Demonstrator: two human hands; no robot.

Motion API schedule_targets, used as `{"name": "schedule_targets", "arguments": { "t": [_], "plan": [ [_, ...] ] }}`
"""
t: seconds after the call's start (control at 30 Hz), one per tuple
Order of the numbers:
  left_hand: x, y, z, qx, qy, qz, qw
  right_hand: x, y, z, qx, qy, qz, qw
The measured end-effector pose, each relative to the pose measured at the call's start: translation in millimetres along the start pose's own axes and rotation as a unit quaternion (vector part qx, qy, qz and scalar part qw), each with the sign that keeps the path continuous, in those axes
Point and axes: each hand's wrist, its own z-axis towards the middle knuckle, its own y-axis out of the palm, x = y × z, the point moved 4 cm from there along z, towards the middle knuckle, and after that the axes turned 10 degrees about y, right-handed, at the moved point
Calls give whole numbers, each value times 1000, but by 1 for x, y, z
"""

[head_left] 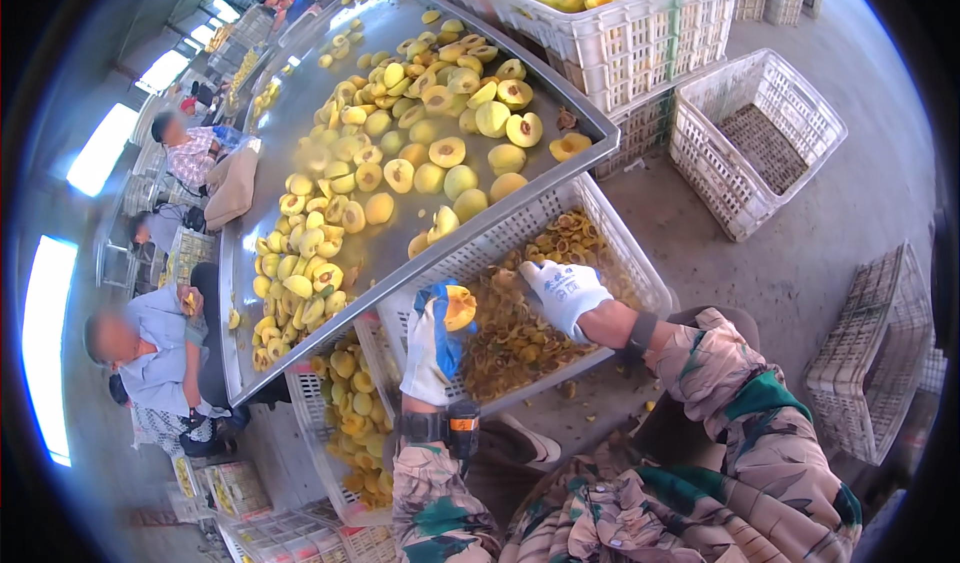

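Observation:
My left hand (430,341), in a white and blue glove, is closed on a yellow peach half (459,307), cut side showing. My right hand (566,293), in a white glove, is above a white plastic crate (627,233); its fingers are curled, and what they hold, if anything, cannot be made out. Brown and yellow pits and scraps (520,348) fill much of that crate. Just beyond, many halved yellow peaches (400,175) lie on a large metal table (505,208), some cut side up, others skin side up.
A white crate of peach halves (352,413) stands under the table's near left edge. At right are an open crate (757,143), a tipped crate (870,353) and stacked crates (640,48) topped with peaches. Several people sit along the left; one in a light blue shirt (165,348) holds fruit.

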Motion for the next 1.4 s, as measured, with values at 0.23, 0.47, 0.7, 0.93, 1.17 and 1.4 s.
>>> {"name": "schedule_targets", "arguments": {
  "t": [0.23, 0.47, 0.7, 0.93, 1.17, 1.4],
  "plan": [
    [-25, -3, 5, 31, -16, 47, 998, -6, 9, -6, 0, -18, -31, 999],
    [-57, -11, -3, 87, -45, 176, 979, 12, 48, 0, -46, -41, -70, 996],
    [-6, -8, -10, 55, 20, 54, 997, 46, 60, 9, -140, 42, -128, 981],
    [90, -159, -151, 303, 240, 197, 901, 24, 39, 12, -73, 23, -33, 996],
    [30, -305, -351, 598, 67, 188, 776, 6, 58, 12, -74, -23, -53, 996],
    [-34, -390, -347, 543, -106, 461, 694, 6, 60, 4, -112, 79, -55, 989]
  ]
}}
